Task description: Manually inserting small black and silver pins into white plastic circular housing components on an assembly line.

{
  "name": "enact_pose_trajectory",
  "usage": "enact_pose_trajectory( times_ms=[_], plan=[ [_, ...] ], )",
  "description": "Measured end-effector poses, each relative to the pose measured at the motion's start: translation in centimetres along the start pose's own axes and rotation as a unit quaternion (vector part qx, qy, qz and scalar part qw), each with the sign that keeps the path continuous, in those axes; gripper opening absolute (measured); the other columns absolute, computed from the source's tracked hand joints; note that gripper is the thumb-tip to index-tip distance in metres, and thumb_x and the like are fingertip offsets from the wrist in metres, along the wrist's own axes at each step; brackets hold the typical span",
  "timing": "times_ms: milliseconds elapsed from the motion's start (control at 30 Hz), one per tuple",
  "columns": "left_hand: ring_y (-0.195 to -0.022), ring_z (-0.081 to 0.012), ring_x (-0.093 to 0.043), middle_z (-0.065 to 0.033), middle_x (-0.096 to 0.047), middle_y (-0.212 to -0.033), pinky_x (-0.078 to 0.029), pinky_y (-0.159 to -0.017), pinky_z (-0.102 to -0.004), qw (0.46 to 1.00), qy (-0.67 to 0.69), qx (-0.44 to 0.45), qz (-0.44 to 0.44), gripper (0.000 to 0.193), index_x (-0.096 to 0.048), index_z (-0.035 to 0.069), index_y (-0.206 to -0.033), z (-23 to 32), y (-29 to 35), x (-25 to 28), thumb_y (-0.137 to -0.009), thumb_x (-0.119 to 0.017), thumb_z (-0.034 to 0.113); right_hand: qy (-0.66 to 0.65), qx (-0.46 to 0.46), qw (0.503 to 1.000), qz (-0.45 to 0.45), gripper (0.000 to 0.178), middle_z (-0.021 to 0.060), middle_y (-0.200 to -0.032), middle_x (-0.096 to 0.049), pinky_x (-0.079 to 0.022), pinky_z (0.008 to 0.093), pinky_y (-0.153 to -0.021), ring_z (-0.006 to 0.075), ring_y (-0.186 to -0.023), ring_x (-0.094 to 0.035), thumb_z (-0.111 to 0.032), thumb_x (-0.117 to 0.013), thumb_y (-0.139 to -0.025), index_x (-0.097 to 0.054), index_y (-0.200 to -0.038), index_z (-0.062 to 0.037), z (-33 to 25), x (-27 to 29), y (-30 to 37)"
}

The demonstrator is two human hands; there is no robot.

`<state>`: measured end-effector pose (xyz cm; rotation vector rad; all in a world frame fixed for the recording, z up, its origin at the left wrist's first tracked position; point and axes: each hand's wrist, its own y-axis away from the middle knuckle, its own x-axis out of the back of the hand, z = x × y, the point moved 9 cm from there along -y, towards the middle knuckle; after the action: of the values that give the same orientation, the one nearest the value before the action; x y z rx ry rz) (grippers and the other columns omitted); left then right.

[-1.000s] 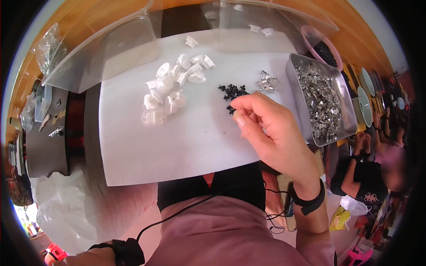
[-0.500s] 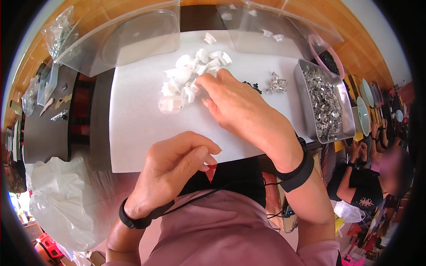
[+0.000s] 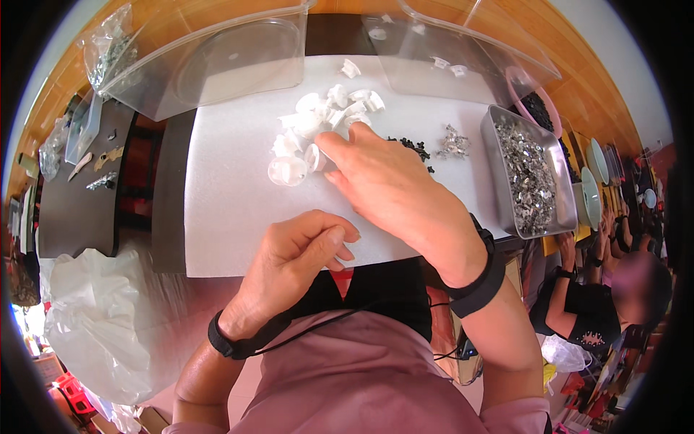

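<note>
A loose pile of white plastic parts [image 3: 309,123], round and flanged, lies on the white sheet [image 3: 231,224]. My right hand [image 3: 397,181] reaches over the pile's near right side, thumb and forefinger apart. Its fingertips are beside a round white part [image 3: 312,157] and seem to touch it. Next to that part is a clear, cup-like plastic piece [image 3: 287,171]. Closer to me, my left hand [image 3: 296,253] hovers above the sheet's front edge, thumb pressed against bent fingers. Whatever it may hold is hidden.
Small black pieces [image 3: 412,147] and a heap of metal clips [image 3: 454,142] lie right of my hand. A metal tray [image 3: 571,210] holds many clips. Clear plastic bins [image 3: 217,65] stand along the back. A co-worker [image 3: 578,304] sits at far right.
The view has shifted slightly, so the sheet and pile sit a little farther right. My right hand stays at the pile's near side, and my left hand keeps its pinch.
</note>
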<state>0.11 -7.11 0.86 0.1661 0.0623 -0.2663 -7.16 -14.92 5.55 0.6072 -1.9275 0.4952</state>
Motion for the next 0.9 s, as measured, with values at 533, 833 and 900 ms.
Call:
enact_pose_trajectory(
  times_ms=[533, 833, 900],
  plan=[
    [-0.08, -0.0126, -0.06, -0.0083, -0.062, -0.096, -0.052, -0.071, -0.0263, 0.995, 0.094, 0.001, 0.029, 0.03, -0.053, -0.005, -0.122, 0.2, -0.1, 0.3, -0.101, -0.044, 0.014, -0.317, 0.007, 0.943, 0.096, 0.031, 0.0124, -0.081, -0.061, -0.05, 0.0321, -0.055, 0.0226, -0.063, -0.063, -0.012, -0.068, -0.085, -0.051, -0.108, -0.0008, 0.0, -0.1, 6.4],
    [-0.074, -0.0108, -0.06, -0.0081, -0.064, -0.087, -0.051, -0.066, -0.0249, 0.995, 0.052, 0.059, 0.061, 0.029, -0.054, -0.005, -0.122, 0.1, 0.4, 0.5, -0.099, -0.047, 0.01, -0.228, 0.045, 0.97, 0.072, 0.045, 0.0141, -0.092, -0.06, -0.052, 0.0344, -0.057, 0.0274, -0.068, -0.062, 0.003, -0.065, -0.081, -0.052, -0.124, 0.0003, -1.1, -0.2, 7.0],
    [-0.073, -0.0111, -0.06, -0.0087, -0.064, -0.087, -0.051, -0.066, -0.0248, 0.995, 0.029, 0.067, 0.069, 0.029, -0.054, -0.006, -0.122, 0.7, 0.6, 0.2, -0.098, -0.047, 0.01, -0.239, 0.047, 0.967, 0.07, 0.047, 0.0146, -0.094, -0.059, -0.052, 0.0329, -0.06, 0.0277, -0.066, -0.06, 0.005, -0.062, -0.082, -0.049, -0.127, 0.0001, -0.7, -0.2, 7.0]
  ],
)
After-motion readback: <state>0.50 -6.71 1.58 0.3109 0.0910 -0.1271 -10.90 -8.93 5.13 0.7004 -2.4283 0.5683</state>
